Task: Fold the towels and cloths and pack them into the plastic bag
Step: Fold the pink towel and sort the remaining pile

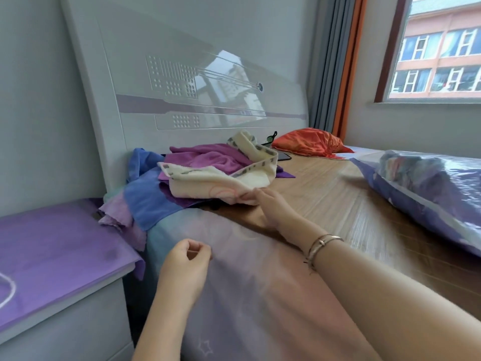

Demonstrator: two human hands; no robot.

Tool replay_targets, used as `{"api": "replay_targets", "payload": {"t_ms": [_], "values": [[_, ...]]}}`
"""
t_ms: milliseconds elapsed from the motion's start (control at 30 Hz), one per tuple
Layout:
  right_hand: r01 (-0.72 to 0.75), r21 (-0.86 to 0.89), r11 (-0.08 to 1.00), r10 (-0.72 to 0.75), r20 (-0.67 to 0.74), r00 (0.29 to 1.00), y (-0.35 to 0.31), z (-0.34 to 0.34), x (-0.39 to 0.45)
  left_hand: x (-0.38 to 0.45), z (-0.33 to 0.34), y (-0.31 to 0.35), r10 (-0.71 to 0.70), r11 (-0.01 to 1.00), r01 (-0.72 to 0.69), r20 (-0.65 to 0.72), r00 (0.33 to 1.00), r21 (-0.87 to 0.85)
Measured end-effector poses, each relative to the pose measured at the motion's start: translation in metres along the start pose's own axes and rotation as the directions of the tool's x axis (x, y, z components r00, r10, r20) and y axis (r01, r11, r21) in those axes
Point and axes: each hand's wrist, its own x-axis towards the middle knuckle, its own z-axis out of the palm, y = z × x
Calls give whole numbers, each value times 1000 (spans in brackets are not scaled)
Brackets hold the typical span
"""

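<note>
Right hand (273, 204) reaches to the cloth pile at the bed's head-end left corner, fingertips pinching the near edge of the cream terry towel with grey-patterned border (221, 178). That towel lies crumpled on top of a magenta towel (208, 157), with a blue cloth (145, 201) and a pale lilac cloth (117, 214) spilling over the bed's left edge. Left hand (188, 259) hovers over the pastel sheet (234, 282) near the left edge, fingers loosely curled, holding nothing. Plastic-wrapped blue bedding bundle (429, 188) sits at the right edge.
</note>
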Motion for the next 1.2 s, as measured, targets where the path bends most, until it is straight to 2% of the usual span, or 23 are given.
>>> {"api": "replay_targets", "payload": {"t_ms": [167,333,433,533,600,667,833,900,967,1033,1067,1133,1200], "values": [[84,19,996,-82,-67,994,-1,-62,-77,-30,12,25,50,998,-51,-15,999,-34],[107,-95,990,-123,-189,974,1,-109,-147,-64,33,50,78,995,-85,-124,989,-54],[81,-217,973,-135,-246,960,-1,-133,-181,-89,45,62,70,998,-70,-98,993,11],[49,-303,952,-147,-311,939,3,-144,-205,-103,60,67,57,998,-58,39,998,10],[-1,-399,917,-111,-258,960,3,-148,-214,-111,72,70,-4,1000,3,190,982,4],[-40,-479,877,-53,-179,982,0,-152,-215,-118,86,69,-61,998,57,303,951,21],[-75,-596,800,-2,-129,992,-1,-159,-211,-132,115,70,-154,968,234,522,839,-90],[-77,-624,777,-2,-124,992,0,-160,-208,-130,125,65,-131,981,181,451,883,-69],[-75,-625,777,7,-110,994,-2,-160,-206,-126,130,58,-96,994,79,275,957,74],[-48,-639,768,-1,-76,997,-3,-158,-204,-124,130,54,-114,984,87,176,978,158],[-33,-649,760,-9,-62,998,-2,-157,-203,-122,131,53,-141,984,118,185,973,132],[-10,-660,752,-27,-46,999,1,-157,-200,-122,131,53,-184,980,198,269,945,-25],[14,-662,749,-50,-34,998,4,-158,-197,-127,131,56,-162,969,213,332,929,-122]]}}
